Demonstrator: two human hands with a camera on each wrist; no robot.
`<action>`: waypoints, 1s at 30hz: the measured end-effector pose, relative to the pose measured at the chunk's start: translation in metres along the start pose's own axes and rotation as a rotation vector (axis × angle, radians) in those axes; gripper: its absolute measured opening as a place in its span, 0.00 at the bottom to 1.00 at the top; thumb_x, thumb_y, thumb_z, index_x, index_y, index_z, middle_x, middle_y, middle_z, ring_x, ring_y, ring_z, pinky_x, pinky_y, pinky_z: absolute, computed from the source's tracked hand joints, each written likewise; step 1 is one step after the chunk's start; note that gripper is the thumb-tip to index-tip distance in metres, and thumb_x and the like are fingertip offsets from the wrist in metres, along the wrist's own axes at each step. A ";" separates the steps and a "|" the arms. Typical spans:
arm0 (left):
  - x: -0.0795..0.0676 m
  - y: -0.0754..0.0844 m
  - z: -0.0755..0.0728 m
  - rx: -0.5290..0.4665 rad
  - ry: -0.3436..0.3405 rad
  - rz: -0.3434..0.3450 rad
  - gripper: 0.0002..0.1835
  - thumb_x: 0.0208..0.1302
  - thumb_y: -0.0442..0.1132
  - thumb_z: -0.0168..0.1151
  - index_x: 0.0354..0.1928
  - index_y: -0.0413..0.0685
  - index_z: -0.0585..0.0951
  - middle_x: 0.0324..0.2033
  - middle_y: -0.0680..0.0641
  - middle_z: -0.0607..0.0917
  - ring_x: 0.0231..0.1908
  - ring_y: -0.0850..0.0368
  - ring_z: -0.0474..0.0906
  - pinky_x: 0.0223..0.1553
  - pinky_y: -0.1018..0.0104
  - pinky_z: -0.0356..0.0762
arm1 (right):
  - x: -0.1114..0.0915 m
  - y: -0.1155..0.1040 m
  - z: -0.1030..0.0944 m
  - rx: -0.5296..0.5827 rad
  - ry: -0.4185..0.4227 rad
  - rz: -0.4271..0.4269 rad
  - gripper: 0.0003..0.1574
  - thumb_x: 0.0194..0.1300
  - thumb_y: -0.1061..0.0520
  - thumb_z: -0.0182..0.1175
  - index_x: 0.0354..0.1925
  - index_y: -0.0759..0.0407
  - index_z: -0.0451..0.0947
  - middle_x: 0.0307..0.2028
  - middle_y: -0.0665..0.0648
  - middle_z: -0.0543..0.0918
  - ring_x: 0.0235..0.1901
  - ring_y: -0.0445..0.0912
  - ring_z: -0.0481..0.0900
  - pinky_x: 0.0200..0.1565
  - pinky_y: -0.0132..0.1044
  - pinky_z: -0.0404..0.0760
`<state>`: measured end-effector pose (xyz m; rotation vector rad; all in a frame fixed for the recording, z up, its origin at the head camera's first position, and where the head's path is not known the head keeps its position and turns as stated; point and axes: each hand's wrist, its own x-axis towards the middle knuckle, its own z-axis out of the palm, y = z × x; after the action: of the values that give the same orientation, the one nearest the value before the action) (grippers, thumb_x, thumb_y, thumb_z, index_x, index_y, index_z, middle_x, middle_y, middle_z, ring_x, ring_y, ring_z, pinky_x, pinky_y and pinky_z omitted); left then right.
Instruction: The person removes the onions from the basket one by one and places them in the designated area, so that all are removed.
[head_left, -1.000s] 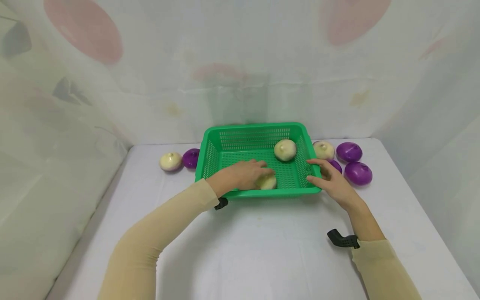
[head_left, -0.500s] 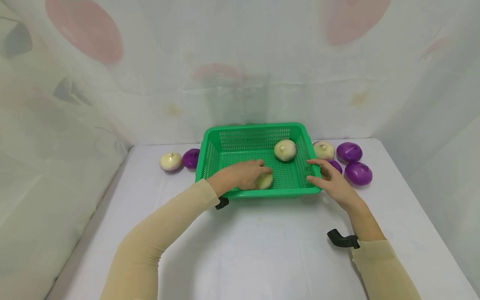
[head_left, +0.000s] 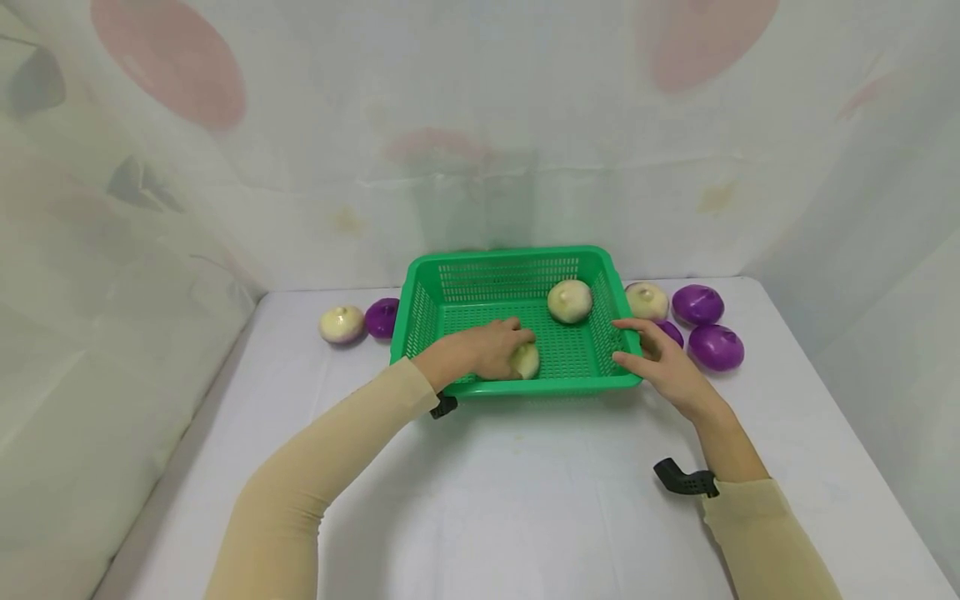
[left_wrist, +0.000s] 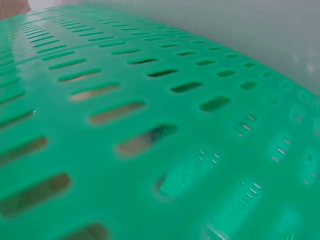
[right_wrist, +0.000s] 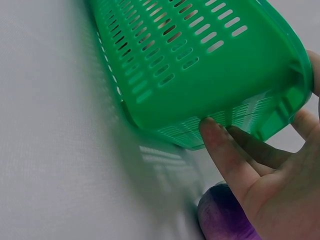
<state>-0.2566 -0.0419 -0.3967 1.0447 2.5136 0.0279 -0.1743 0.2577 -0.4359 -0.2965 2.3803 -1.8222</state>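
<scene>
A green plastic basket (head_left: 517,387) with slotted walls stands in the middle of the table in the head view. Inside it, near the front wall, my left hand (head_left: 491,348) curls its fingers over a pale turnip (head_left: 527,360), partly hidden by the hand. Another pale turnip (head_left: 570,301) lies toward the basket's back right corner. My right hand (head_left: 667,362) grips the basket's right rim near the front corner. In the right wrist view, its fingers (right_wrist: 222,150) lie against the basket's outer wall. Basket slots fill the left wrist view, hiding most of the left hand.
Left of the basket lie a pale turnip (head_left: 342,324) and a purple one (head_left: 382,317). On its right are a pale turnip (head_left: 647,301) and several purple ones (head_left: 716,347), close to the right hand. A white curtain (head_left: 480,200) hangs right behind the basket.
The turnip under my left hand has shifted a little to the left, and the fingers have drawn in over it. The right hand and the basket have stayed in place.
</scene>
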 end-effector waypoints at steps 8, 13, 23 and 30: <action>0.000 0.001 -0.001 0.013 -0.012 -0.003 0.36 0.70 0.51 0.65 0.75 0.52 0.66 0.61 0.42 0.71 0.55 0.49 0.74 0.53 0.54 0.77 | 0.000 0.001 0.000 0.001 -0.003 0.004 0.36 0.73 0.53 0.63 0.73 0.58 0.62 0.77 0.61 0.52 0.76 0.61 0.49 0.70 0.64 0.54; -0.005 0.000 -0.004 0.043 -0.016 -0.050 0.35 0.70 0.51 0.63 0.76 0.58 0.66 0.62 0.42 0.70 0.55 0.48 0.73 0.49 0.54 0.78 | 0.000 0.000 0.000 -0.009 -0.001 0.003 0.36 0.73 0.53 0.63 0.73 0.58 0.63 0.77 0.61 0.53 0.76 0.61 0.51 0.69 0.63 0.56; -0.018 -0.003 -0.005 0.064 0.025 -0.084 0.36 0.70 0.52 0.62 0.76 0.55 0.65 0.66 0.41 0.69 0.63 0.43 0.69 0.50 0.50 0.78 | -0.001 -0.001 0.000 -0.003 -0.002 -0.001 0.36 0.74 0.53 0.62 0.73 0.58 0.62 0.77 0.61 0.54 0.75 0.59 0.53 0.60 0.27 0.67; -0.032 -0.005 -0.009 0.023 0.068 -0.114 0.34 0.69 0.50 0.61 0.76 0.55 0.66 0.63 0.42 0.70 0.59 0.43 0.70 0.44 0.51 0.79 | -0.001 -0.002 -0.001 0.001 -0.005 0.001 0.36 0.74 0.53 0.62 0.73 0.58 0.62 0.77 0.61 0.54 0.75 0.59 0.53 0.58 0.26 0.68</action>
<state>-0.2439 -0.0661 -0.3774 0.9224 2.6367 0.0014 -0.1737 0.2579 -0.4342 -0.2986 2.3760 -1.8200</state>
